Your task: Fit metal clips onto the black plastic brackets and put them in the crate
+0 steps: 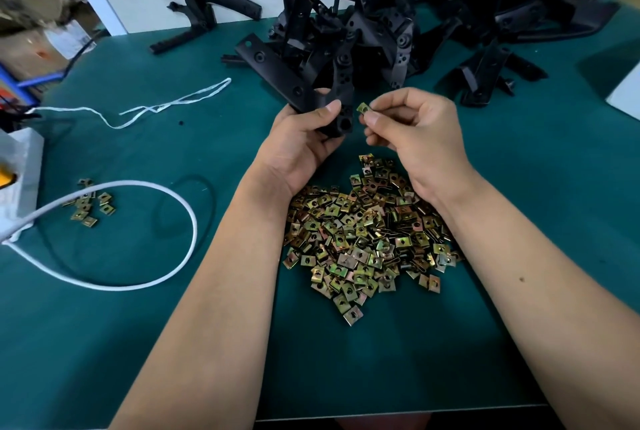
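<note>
On the green bench mat [519, 291], the left hand [304, 138] grips a black bracket [341, 97], its long arm rising away from the person. Just beside its edge, the right hand [412, 131] pinches one metal clip [363, 107]. The clip pile [367, 232] lies below, loose brackets [415, 24] behind. No crate or readable writing shows.

One head-worn camera looks forward and down, close over the green table [138, 325].

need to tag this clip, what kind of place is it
Likely a small factory assembly bench: a heap of metal clips on a green mat, a pile of black plastic brackets behind, cardboard boxes on shelving at the left.
</note>
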A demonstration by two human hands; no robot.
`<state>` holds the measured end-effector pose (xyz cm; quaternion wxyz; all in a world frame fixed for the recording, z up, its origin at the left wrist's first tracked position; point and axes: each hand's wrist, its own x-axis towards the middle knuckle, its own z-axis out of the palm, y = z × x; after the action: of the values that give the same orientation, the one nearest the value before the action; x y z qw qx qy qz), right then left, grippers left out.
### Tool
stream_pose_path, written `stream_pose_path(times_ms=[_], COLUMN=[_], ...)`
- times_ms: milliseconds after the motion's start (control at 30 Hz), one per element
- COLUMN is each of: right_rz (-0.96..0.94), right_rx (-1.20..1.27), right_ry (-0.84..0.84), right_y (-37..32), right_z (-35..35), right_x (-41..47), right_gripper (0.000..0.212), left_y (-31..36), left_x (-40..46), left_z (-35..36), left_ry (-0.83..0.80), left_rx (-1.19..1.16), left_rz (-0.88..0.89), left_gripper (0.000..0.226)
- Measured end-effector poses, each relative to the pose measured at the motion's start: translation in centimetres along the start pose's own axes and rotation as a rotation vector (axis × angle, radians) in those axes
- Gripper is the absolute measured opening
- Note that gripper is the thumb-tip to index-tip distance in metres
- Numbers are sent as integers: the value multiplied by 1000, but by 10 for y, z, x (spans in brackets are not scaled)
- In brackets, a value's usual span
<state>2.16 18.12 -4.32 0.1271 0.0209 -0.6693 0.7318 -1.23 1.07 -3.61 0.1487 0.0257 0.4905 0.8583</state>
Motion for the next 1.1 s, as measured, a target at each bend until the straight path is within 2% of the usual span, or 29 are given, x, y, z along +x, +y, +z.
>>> stream_pose_path(times_ms=[100,333,733,933,1100], right_rz=[-22,-23,106,64,4], right_rx=[-37,-21,190,120,8], right_ry=[-1,4,-31,-2,-27], right_y=[3,3,-1,-3,-5], right_z=[0,0,5,3,-1], right_x=[1,1,-1,-4,-3], right_gripper=[12,13,7,24,25], left_y=[0,0,-1,-2,-6], left_x=[0,0,0,-1,-3], left_z=[0,0,1,3,7], left_ry=[-13,-23,-44,-85,-105], left_rx=[2,20,51,26,40], left_rz=[-1,-5,-28,-34,-6], left_gripper=[24,28,38,35,28])
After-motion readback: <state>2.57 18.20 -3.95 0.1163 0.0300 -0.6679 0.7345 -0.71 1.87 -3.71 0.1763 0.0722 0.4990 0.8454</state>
